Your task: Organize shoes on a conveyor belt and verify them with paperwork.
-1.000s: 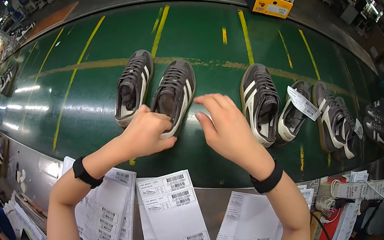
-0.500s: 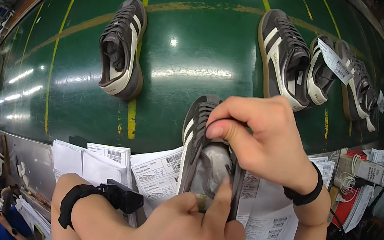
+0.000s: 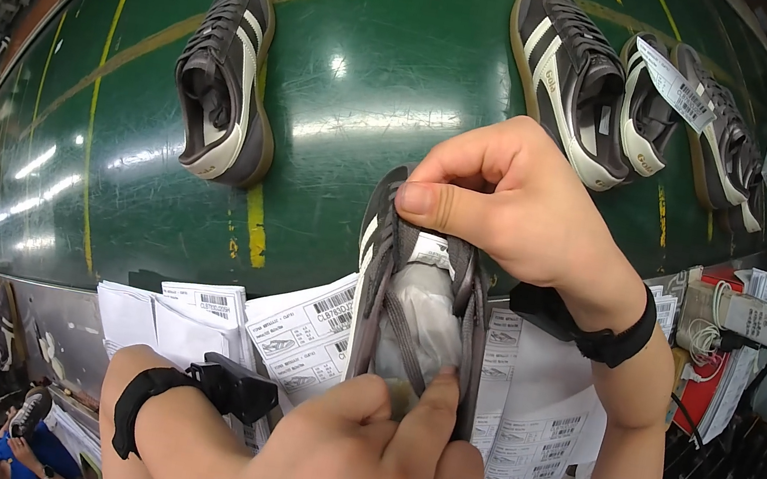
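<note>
Dark shoe (image 3: 420,296) gripped in both hands above the belt's near edge.

Right hand (image 3: 521,207) pinches its tongue; left hand (image 3: 367,460) clasps the heel, perhaps pressing the paper stuffing. Green belt (image 3: 362,63) carries another shoe (image 3: 225,81) left, well apart; papers (image 3: 288,325) hang below.

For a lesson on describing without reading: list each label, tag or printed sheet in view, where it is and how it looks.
Paper sheets: white, barcoded, overlapping along the near edge of the green belt, under the held shoe.
Hang tag: white, rectangular, on the shoes at upper right.
Tongue label: small, pale, under the right hand.
Paper stack: white, far right, beside a red box.
</note>
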The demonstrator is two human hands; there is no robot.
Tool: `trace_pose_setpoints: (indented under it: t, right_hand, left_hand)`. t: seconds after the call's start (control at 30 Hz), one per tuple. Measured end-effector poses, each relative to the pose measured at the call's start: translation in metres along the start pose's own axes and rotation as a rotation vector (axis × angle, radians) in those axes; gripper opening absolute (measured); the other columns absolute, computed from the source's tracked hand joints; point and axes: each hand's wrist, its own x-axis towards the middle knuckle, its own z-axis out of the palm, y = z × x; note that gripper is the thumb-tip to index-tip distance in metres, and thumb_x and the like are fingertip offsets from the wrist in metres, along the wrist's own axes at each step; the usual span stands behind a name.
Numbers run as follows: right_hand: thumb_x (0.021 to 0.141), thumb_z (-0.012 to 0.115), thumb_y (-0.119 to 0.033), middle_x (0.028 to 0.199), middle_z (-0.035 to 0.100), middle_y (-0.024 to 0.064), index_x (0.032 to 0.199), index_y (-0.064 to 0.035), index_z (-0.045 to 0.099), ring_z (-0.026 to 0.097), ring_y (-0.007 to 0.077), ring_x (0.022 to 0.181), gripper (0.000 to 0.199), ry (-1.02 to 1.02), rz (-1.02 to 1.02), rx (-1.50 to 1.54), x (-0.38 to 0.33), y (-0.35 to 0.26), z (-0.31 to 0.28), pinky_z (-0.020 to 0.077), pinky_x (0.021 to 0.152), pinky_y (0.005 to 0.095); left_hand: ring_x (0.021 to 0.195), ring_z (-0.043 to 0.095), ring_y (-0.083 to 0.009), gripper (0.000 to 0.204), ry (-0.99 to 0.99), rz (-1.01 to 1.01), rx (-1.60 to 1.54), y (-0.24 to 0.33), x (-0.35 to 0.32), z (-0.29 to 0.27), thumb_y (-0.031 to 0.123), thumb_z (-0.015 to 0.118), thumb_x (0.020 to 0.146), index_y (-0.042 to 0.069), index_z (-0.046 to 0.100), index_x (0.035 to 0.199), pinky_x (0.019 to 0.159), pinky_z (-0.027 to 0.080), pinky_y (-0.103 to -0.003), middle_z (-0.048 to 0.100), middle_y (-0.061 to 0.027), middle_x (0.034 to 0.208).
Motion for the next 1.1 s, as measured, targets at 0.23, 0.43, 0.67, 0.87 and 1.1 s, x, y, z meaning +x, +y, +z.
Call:
trace_pose_setpoints:
  t: [0.23, 0.43, 0.67, 0.87, 1.1]
  right_hand:
    - [0.065, 0.075, -0.005, 0.068, 0.060, 0.0058, 0.077, -0.0042, 0.064, 0.060, 0.0232, 0.064, 0.015, 0.146, -0.935, -0.819, -0.001, -0.007, -0.003, 0.0500, 0.059, 0.0374]
    - [0.074, 0.074, -0.011, 0.073, 0.064, 0.0096, 0.082, -0.0018, 0.068, 0.061, 0.0286, 0.078, 0.013, 0.393, -0.755, -1.143, 0.044, -0.007, -0.062, 0.0526, 0.073, 0.0380]
    - [0.081, 0.068, -0.009, 0.092, 0.067, 0.0113, 0.094, -0.0022, 0.069, 0.060, 0.0311, 0.095, 0.015, 0.349, -0.797, -0.922, 0.080, -0.003, 0.022, 0.0497, 0.086, 0.0393]
    - [0.077, 0.074, -0.013, 0.109, 0.060, 0.0162, 0.109, 0.0009, 0.057, 0.056, 0.0343, 0.104, 0.039, 0.113, -0.591, -0.907, 0.030, -0.016, 0.058, 0.0477, 0.091, 0.0407]
    - [0.068, 0.066, 0.009, 0.066, 0.061, 0.0098, 0.082, 0.0000, 0.062, 0.060, 0.0294, 0.056, 0.018, 0.079, -0.683, -0.682, 0.000, -0.021, 0.061, 0.0482, 0.051, 0.0364]
  left_hand:
    - [0.065, 0.061, -0.0166, 0.049, 0.249, 0.099, -0.050, -0.033, -0.007, -0.001, 0.041, 0.078, 0.074, 0.006, 0.061, 0.103, 0.055, 0.040, -0.027, 0.064, -0.0307, 0.115]
    - [0.108, 0.053, -0.0373, 0.066, 0.322, -0.267, 0.354, -0.164, -0.023, -0.006, 0.033, 0.087, 0.062, 0.003, 0.061, 0.114, 0.091, 0.041, -0.049, 0.050, -0.0197, 0.135]
    - [0.093, 0.059, -0.0320, 0.038, 0.156, -0.165, 0.353, -0.222, -0.009, -0.015, 0.030, 0.083, 0.059, 0.000, 0.068, 0.076, 0.084, 0.040, -0.039, 0.063, -0.0159, 0.112]
    - [0.054, 0.056, -0.0330, 0.033, -0.032, -0.023, -0.070, -0.092, 0.001, -0.035, 0.029, 0.078, 0.062, 0.001, 0.061, 0.060, 0.056, 0.045, -0.040, 0.056, -0.0123, 0.061]
    - [0.051, 0.046, -0.0197, 0.038, -0.253, 0.132, -0.239, -0.043, -0.019, -0.051, 0.036, 0.074, 0.070, 0.005, 0.057, 0.057, 0.054, 0.038, -0.031, 0.066, -0.0175, 0.091]
